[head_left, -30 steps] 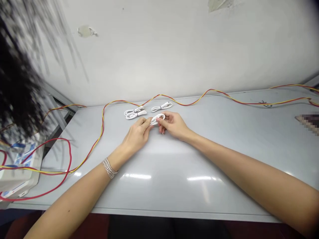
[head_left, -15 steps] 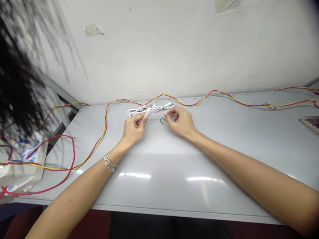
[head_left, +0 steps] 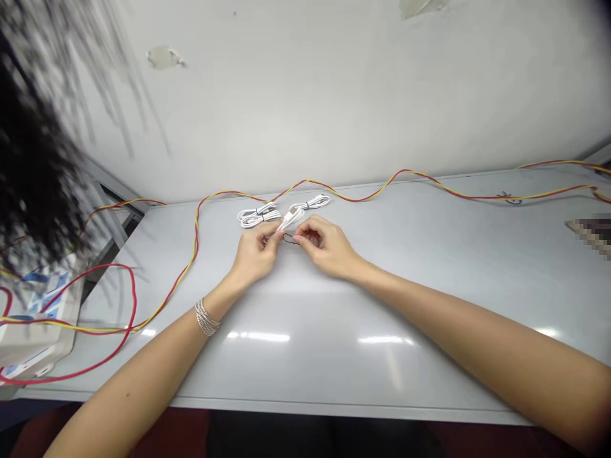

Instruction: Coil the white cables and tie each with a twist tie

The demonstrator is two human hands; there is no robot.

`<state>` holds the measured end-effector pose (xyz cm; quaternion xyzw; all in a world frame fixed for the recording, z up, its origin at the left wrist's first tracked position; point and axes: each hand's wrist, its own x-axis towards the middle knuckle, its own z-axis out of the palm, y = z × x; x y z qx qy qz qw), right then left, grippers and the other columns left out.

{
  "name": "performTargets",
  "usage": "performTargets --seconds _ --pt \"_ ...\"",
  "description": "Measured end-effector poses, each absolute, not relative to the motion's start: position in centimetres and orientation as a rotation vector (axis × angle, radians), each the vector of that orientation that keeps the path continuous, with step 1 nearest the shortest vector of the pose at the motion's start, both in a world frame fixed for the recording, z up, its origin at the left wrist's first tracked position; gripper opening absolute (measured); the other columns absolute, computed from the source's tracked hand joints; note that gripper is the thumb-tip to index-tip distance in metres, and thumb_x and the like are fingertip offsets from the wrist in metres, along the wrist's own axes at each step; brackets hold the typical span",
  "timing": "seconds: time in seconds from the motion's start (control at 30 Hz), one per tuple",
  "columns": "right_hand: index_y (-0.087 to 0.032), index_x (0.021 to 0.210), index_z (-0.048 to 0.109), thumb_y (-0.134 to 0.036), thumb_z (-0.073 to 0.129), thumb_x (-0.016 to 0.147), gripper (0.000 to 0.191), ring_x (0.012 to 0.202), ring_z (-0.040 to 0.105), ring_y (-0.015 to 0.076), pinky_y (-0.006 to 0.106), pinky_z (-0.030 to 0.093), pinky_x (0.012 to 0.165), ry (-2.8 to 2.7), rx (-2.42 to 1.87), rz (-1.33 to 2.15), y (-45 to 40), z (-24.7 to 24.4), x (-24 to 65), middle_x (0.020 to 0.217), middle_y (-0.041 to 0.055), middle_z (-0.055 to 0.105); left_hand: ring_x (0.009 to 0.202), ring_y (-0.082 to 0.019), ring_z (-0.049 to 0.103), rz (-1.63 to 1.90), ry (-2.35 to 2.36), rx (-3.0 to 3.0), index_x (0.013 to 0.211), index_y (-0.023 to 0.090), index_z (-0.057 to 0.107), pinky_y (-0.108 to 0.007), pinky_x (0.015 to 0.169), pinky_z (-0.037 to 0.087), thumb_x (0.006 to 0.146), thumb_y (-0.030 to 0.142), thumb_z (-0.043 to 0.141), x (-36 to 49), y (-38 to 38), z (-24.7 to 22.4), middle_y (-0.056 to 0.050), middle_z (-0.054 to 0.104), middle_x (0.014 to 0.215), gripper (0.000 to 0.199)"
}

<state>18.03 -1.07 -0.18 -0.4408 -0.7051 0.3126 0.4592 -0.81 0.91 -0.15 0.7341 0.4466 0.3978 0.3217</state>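
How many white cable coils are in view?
3: one coil on the table, a second coil to its right, and a third coil pinched by the left hand.

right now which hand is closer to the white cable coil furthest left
Left. The left hand sits just in front of the white cable coil, while the right hand is farther off to its right.

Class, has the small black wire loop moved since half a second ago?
Yes, leftward: against the white cable bundle, the black wire loop now lies past its left end, between the left hand and right hand.
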Motion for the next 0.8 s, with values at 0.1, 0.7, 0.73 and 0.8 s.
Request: performTargets --seconds 0.1,0.7,0.73,0.8 --pt "-0.019 0.08 0.058 -0.028 0.059 0.086 0.011 0.074 0.055 0.0154 0.029 0.045 0.069 -1.641 -1.116 0.845 -1.2 -0.2 17.6 0.085 0.0038 0.062 0.081 -0.018 0.062 1.053 1.125 2.023 0.106 0.019 0.075 -0.03 0.076 0.05 0.093 0.03 0.056 -0.7 0.7 -0.3 -0.007 0.071 0.091 0.026" --pt "-0.016 0.089 0.062 -0.03 0.062 0.081 0.016 0.084 0.059 0.019 0.034 0.047 0.08 -1.511 -0.966 1.158 0.0 -1.3 17.7 0.091 0.0067 0.067 0.066 -0.013 0.047 1.186 1.051 1.753 0.057 0.015 0.06 -0.027 0.063 0.038 0.09 0.053 0.061 -0.4 0.3 0.5 -0.003 0.053 0.066 0.05" --pt "-0.016 0.088 0.062 -0.03 0.063 0.08 0.016 0.082 0.059 0.0184 0.033 0.047 0.079 -1.494 -0.932 1.209 0.1 -1.2 17.8 0.089 0.0058 0.067 0.065 -0.013 0.045 1.175 1.036 1.732 0.056 0.015 0.059 -0.027 0.061 0.037 0.088 0.053 0.063 -0.5 0.3 0.5 -0.003 0.051 0.065 0.05" --pt "-0.017 0.085 0.063 -0.03 0.067 0.077 0.016 0.079 0.057 0.0168 0.031 0.046 0.076 -1.458 -0.882 1.306 0.2 -1.0 18.0 0.084 0.0033 0.066 0.063 -0.012 0.044 1.134 0.978 1.673 0.059 0.015 0.062 -0.028 0.057 0.034 0.087 0.051 0.065 -0.7 0.3 0.6 -0.003 0.05 0.065 0.046"
